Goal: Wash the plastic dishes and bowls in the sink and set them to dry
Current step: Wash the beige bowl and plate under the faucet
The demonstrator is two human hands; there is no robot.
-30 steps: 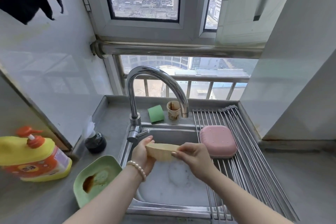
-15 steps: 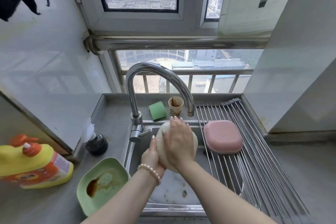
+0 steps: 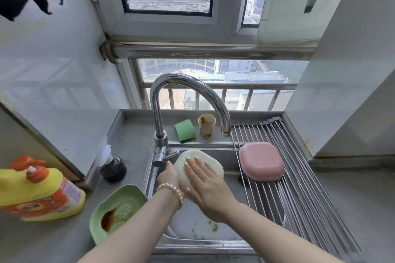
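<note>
**Both hands on cream dish over sink**

Right hand [image 3: 205,186] lies flat, fingers straight and spread, palm pressed on the upturned cream dish [image 3: 211,162]. Left hand [image 3: 168,177] grips the dish's left edge from behind; fingers mostly hidden. Dish is tilted, held above the sink [image 3: 213,247], below the faucet [image 3: 188,85]. Pink dish [image 3: 261,161] sits upside down on the drying rack [image 3: 310,198], right. Dirty green dish [image 3: 117,211] on counter, left, beside the detergent bottle [image 3: 36,190].

A dish [image 3: 198,168] is held over the sink [image 3: 201,247], below the faucet [image 3: 188,96]. Left on the desk [image 3: 53,241] lies a plate [image 3: 128,196]; right, a bowl [image 3: 261,161] sits upturned on the rack [image 3: 303,188].
</note>
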